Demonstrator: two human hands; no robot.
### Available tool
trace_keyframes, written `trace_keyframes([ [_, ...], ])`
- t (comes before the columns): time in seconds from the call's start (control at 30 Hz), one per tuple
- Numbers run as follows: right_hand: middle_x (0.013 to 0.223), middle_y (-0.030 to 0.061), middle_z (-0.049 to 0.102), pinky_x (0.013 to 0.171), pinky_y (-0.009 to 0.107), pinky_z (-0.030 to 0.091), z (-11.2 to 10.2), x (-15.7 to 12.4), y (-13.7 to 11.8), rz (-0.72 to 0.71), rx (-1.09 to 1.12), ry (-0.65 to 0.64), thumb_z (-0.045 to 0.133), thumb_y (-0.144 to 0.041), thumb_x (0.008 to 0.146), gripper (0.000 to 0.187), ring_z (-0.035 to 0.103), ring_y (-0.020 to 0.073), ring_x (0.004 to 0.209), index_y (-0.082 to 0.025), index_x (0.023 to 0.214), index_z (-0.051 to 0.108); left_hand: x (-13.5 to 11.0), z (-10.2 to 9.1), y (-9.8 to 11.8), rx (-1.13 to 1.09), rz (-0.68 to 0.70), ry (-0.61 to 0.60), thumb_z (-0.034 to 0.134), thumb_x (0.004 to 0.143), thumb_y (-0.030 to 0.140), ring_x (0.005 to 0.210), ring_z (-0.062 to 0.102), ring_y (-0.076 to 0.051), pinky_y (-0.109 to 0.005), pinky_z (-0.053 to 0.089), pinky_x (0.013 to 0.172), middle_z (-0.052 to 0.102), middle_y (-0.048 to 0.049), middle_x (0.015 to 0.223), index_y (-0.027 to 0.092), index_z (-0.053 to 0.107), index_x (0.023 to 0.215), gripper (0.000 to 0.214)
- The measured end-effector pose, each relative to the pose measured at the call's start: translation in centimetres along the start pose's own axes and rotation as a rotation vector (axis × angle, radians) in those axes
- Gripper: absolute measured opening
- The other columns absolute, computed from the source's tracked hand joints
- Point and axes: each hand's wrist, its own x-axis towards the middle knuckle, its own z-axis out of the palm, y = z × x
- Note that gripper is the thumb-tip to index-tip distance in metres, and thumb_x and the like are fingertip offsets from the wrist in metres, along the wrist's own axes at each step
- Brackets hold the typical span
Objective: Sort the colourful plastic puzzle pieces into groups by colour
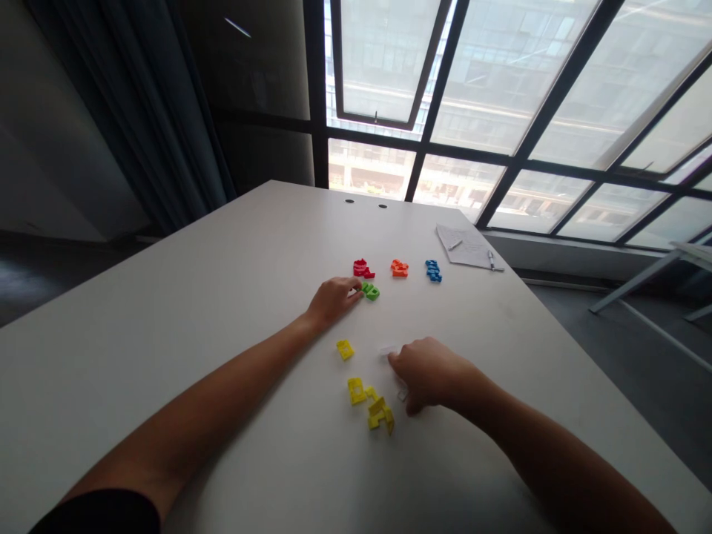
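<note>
The left hand (334,302), knuckles up and fingers loosely curled, lies just beside a lime-green plastic piece (370,291) on the white table (222,297). The right hand (429,374), fingers curved downward, is at a small white piece (388,349), near chunky yellow plastic pieces (380,413); whether either hand pinches anything, I cannot tell.

Viewpoint: we look out from a head-worn camera.
Facing: forward and down, across the desk (167,319) toward a window (500,96).
Nearness: left hand (334,300) and right hand (428,374) close below us.
</note>
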Motion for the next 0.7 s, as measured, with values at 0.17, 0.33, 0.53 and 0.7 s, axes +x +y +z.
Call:
trace_keyframes([
  [0.17,0.100,0.0148,0.075,0.066,0.031,0.051,-0.1,-1.2,0.2,0.011,0.017,0.005,0.092,-0.041,0.063,0.066,0.073,0.0297,0.087,-0.014,0.117,0.066,-0.3,-0.2,0.2,0.008,0.004,-0.006,0.063,0.093,0.034,0.084,0.068,-0.021,-0.031,0.050,0.077,0.075,-0.0030,0.094,0.024,0.072,0.099,0.015],
  [0.33,0.093,0.0105,0.073,0.065,0.029,0.047,-1.0,-2.9,1.2,0.026,0.023,0.068,0.082,-0.034,0.072,0.051,0.071,0.0266,0.084,-0.017,0.116,0.063,-0.5,-0.1,0.2,0.011,0.016,-0.014,0.061,0.093,0.033,0.084,0.067,-0.021,-0.030,0.049,0.077,0.074,-0.0038,0.093,0.023,0.072,0.099,0.016],
  [0.53,0.099,0.0081,0.072,0.065,0.030,0.045,-1.4,-3.8,3.4,0.087,0.115,0.121,0.078,-0.040,0.079,0.042,0.068,0.0270,0.088,-0.023,0.115,0.062,-0.5,-0.2,0.5,0.014,0.001,-0.050,0.058,0.096,0.037,0.085,0.068,-0.023,-0.032,0.051,0.077,0.074,-0.0048,0.095,0.024,0.072,0.101,0.020],
  [0.7,0.101,0.0078,0.072,0.064,0.031,0.045,-1.3,-3.7,4.7,0.112,0.162,0.128,0.076,-0.042,0.080,0.042,0.068,0.0277,0.090,-0.025,0.115,0.062,-0.5,-0.3,0.5,-0.020,-0.021,-0.035,0.060,0.094,0.039,0.094,0.067,-0.025,-0.037,0.053,0.087,0.074,-0.0063,0.105,0.024,0.070,0.112,0.025],
])
